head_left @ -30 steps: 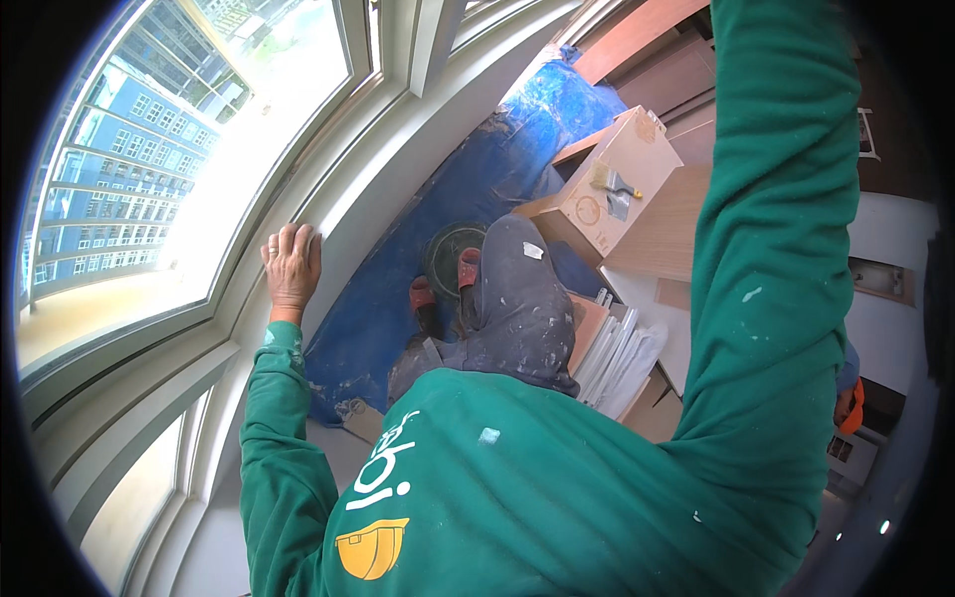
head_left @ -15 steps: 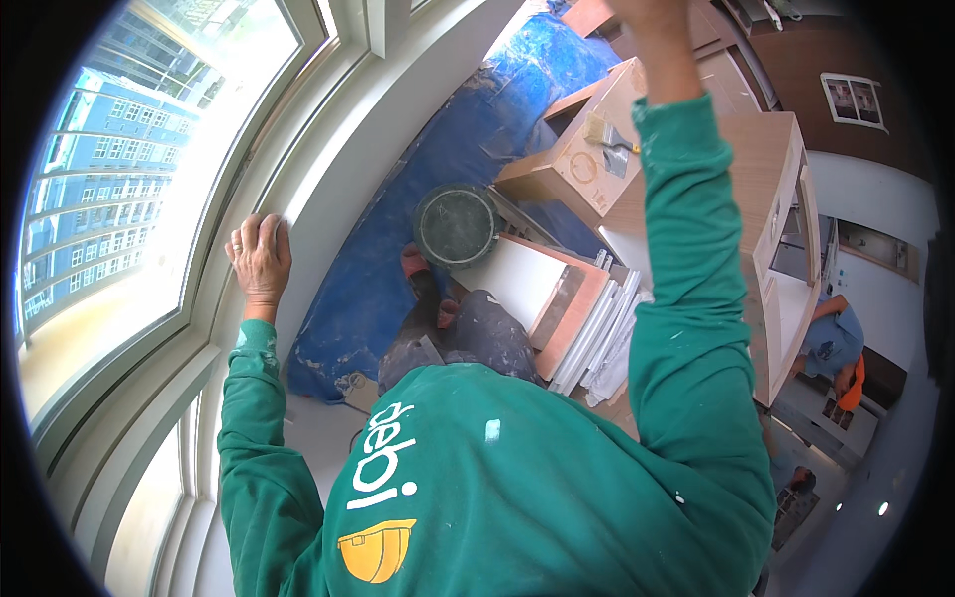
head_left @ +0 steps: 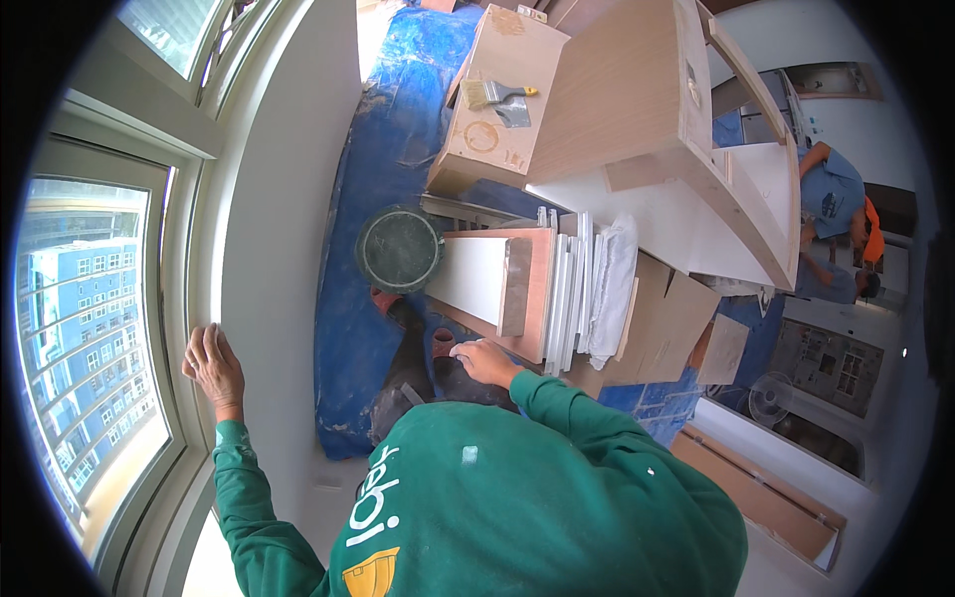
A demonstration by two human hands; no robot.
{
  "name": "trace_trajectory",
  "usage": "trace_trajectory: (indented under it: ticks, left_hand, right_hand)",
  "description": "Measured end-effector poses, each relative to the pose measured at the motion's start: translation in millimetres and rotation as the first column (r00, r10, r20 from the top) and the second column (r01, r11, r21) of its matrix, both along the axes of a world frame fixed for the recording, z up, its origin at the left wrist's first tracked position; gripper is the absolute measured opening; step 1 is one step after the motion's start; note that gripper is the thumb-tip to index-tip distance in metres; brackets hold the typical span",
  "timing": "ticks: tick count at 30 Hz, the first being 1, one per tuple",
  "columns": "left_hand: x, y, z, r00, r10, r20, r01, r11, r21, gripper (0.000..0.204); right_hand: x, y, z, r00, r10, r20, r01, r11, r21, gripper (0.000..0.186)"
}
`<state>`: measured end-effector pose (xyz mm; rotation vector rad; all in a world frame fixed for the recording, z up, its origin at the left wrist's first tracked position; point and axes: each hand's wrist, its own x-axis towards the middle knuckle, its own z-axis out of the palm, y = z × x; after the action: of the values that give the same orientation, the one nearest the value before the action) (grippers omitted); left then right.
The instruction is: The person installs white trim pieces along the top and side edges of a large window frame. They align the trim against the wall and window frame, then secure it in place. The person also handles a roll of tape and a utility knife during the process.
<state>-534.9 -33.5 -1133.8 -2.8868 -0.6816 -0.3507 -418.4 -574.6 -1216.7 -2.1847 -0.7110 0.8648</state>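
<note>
My left hand point(head_left: 215, 370) rests on the edge of the pale window frame point(head_left: 184, 289), its fingers a little apart and bent over the edge. My right hand point(head_left: 487, 361) hangs low over my thigh, away from the window. Its fingers are drawn together, with a whitish spot at their tips; what they hold, if anything, cannot be made out. Beyond it a round dark-green bucket lid or tub point(head_left: 400, 249) stands by my feet. Stacked boards point(head_left: 476, 279) and white strips point(head_left: 563, 298) lie to its right.
A paintbrush point(head_left: 494, 94) lies on a wooden cabinet box point(head_left: 497, 45). A larger cabinet carcass point(head_left: 617, 90) stands beside it. Blue sheeting point(head_left: 393, 139) covers the floor. Cardboard point(head_left: 657, 328) lies at the right; a person in blue point(head_left: 834, 194) is farther off, near a fan point(head_left: 771, 398).
My right hand has come down from high at the upper right to beside my thigh. My left hand stays on the window frame. The view has turned and shifted.
</note>
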Motion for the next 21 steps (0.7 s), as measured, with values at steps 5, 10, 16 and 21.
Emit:
trace_trajectory:
  ticks: [5, 10, 16, 21]
  left_hand:
    - [-6, 1, -4, 0.999, -0.01, -0.043, 0.013, 0.998, 0.064, 0.028]
    - [3, -2, 1, 0.998, -0.048, -0.027, 0.05, 0.995, 0.081, 0.028]
    - [4, -1, 0, 0.995, -0.091, 0.05, 0.088, 0.994, 0.059, 0.025]
    - [6, -3, 7, 0.996, -0.085, 0.039, 0.084, 0.996, 0.029, 0.025]
  right_hand:
    - [-26, -2, -14, 0.99, -0.1, 0.095, 0.097, 0.995, 0.035, 0.019]
    - [-33, -18, 0, 0.968, -0.063, 0.242, 0.089, 0.991, -0.099, 0.019]
    - [5, -54, 18, 0.926, -0.295, 0.236, 0.377, 0.757, -0.534, 0.031]
    - [28, -68, -5, 0.932, -0.311, 0.188, 0.345, 0.592, -0.729, 0.05]
